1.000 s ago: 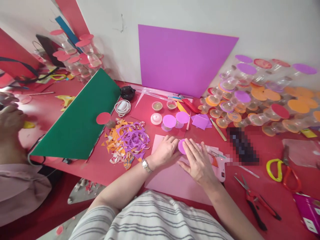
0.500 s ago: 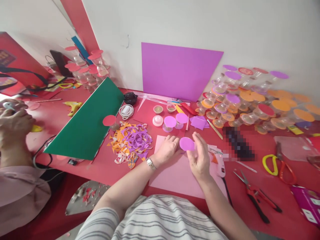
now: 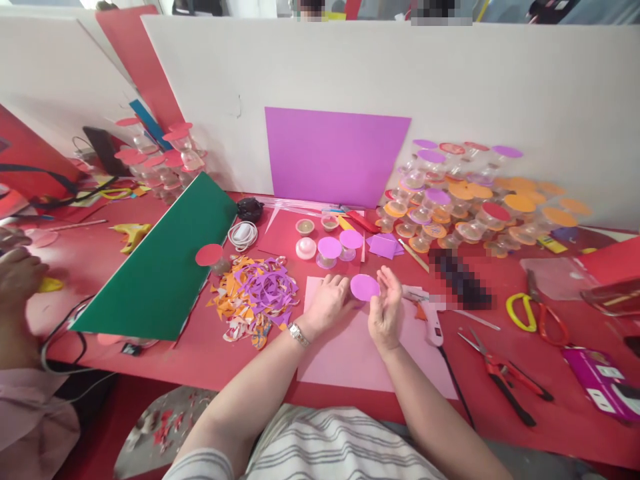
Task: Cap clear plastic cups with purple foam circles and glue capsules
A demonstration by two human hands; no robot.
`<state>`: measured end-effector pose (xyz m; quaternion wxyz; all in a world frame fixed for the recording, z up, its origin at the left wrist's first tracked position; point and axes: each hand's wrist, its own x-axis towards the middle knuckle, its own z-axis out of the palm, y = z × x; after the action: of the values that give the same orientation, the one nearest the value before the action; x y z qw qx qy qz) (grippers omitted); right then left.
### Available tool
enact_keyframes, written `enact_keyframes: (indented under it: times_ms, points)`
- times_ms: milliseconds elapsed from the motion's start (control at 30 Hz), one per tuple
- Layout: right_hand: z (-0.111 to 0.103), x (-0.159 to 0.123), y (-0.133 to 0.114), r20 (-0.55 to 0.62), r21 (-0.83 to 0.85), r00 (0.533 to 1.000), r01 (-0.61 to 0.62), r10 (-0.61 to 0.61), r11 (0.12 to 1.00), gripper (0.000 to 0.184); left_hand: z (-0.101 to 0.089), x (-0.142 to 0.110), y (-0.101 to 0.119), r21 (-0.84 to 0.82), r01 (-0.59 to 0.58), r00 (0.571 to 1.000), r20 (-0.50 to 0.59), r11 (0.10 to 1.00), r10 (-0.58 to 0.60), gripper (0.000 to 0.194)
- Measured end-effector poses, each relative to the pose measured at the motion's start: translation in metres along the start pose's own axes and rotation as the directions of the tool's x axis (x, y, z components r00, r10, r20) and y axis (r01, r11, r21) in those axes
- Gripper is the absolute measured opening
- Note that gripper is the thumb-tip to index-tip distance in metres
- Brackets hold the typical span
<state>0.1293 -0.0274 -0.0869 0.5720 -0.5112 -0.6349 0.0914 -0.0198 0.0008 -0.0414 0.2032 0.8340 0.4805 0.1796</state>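
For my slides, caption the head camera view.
Left hand and right hand flank a purple disc over a pink sheet, beside paper scraps.

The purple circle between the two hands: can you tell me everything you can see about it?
The purple circle is flat and plain, and looks like card or thin foam. It faces up, slightly tilted, near the far edge of the pink sheet. The right hand is at its right edge and seems to touch it. The left hand is close on the other side, but I can't tell if it touches. Its underside is hidden.
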Motion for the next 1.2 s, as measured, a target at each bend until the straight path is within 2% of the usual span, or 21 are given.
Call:
enact_keyframes:
  times_ms: [167,433,733,933,1200]
  points:
    - [0.0009,-0.0004,0.0022,0.049,0.006,0.999,-0.011,0.011,1.0,0.06,0.0001,-0.0006,-0.0006,0.002,-0.019,1.0,-0.012,1.0,0.019,0.016]
    - [0.0032,0.0023,0.0033,0.053,-0.059,0.998,-0.013,0.016,0.998,0.067,-0.0004,-0.0007,-0.0015,0.009,-0.058,0.997,-0.04,0.998,0.059,0.011]
    - [-0.0015,0.0037,0.0017,0.118,-0.084,0.993,0.039,-0.029,0.996,0.071,0.0002,0.0018,-0.0028,0.049,-0.068,0.997,-0.044,0.996,0.07,0.007]
    - [0.0011,0.005,0.001,0.114,-0.136,0.993,0.05,-0.034,0.99,0.08,-0.0009,0.0042,-0.0044,0.09,-0.086,0.995,-0.051,0.992,0.091,0.014]
    - [0.0045,0.0058,-0.0022,0.106,-0.165,0.994,0.054,-0.036,0.985,0.077,0.002,0.0049,-0.0075,0.122,-0.078,0.992,-0.091,0.989,0.09,0.018]
